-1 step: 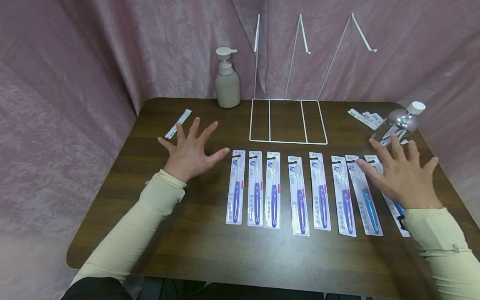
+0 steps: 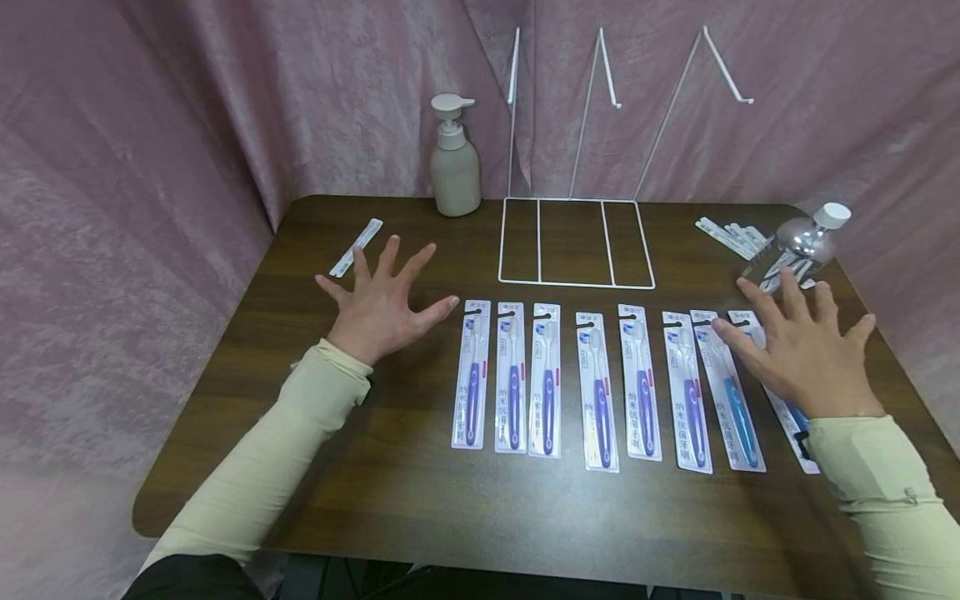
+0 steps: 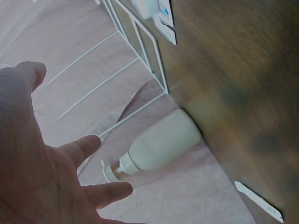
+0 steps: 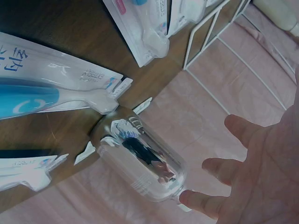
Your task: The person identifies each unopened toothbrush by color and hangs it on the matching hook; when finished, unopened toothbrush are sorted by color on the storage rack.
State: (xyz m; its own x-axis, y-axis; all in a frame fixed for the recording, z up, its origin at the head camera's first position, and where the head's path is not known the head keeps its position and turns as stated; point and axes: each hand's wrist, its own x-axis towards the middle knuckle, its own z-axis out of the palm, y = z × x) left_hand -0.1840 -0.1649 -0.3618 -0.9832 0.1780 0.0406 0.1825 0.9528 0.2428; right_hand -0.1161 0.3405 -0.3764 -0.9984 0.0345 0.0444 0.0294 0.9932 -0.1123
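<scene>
My left hand (image 2: 381, 315), fingers spread, holds nothing over the left half of the table. Nearest to it are a narrow white packet (image 2: 365, 236) and the leftmost of a row of packaged toothbrushes (image 2: 472, 400). My right hand (image 2: 817, 362), also spread and holding nothing, is over the row's right end, partly hiding the last toothbrush pack (image 2: 783, 417). Beside it lies a pack with a light-blue toothbrush (image 2: 738, 421); the others show purple handles. Beyond its fingers stands a clear bottle (image 4: 140, 158) with a white cap; whether a fingertip touches it I cannot tell.
A white wire rack (image 2: 577, 284) with three raised hooks stands at the table's back. Left of it is a beige pump bottle (image 3: 163, 140). Several narrow white packets (image 2: 722, 234) lie back right by the clear bottle. A pink curtain (image 2: 337, 100) hangs behind.
</scene>
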